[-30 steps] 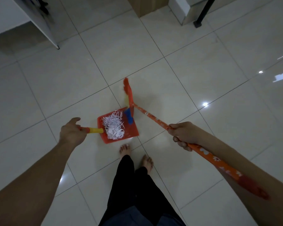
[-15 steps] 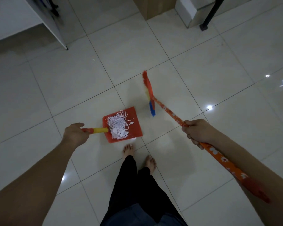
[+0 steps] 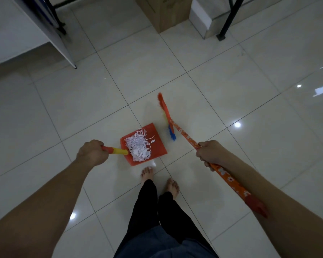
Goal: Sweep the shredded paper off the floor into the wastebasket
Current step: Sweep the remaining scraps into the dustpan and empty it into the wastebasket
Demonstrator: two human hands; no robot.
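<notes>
A red dustpan [image 3: 158, 145] sits just above my bare feet and carries a heap of white shredded paper [image 3: 138, 147]. My left hand [image 3: 92, 152] grips its red and yellow handle [image 3: 116, 150] from the left. A broom with red, yellow and blue bristles [image 3: 166, 116] stands to the right of the pan, apart from it. My right hand [image 3: 209, 153] grips the orange flowered broomstick [image 3: 229, 180], which runs back along my right forearm. No wastebasket is in view.
A white cabinet [image 3: 17, 32] fills the upper left, with a black stand behind it. A cardboard box [image 3: 162, 10] and a white block [image 3: 203, 17] stand at the top, beside a black leg [image 3: 225, 25]. Pale glossy floor tiles [image 3: 231, 81] spread all around.
The broom head has come out of the dustpan and moved to its right. The dustpan with the paper has stayed in my left hand. My view has shifted forward.
</notes>
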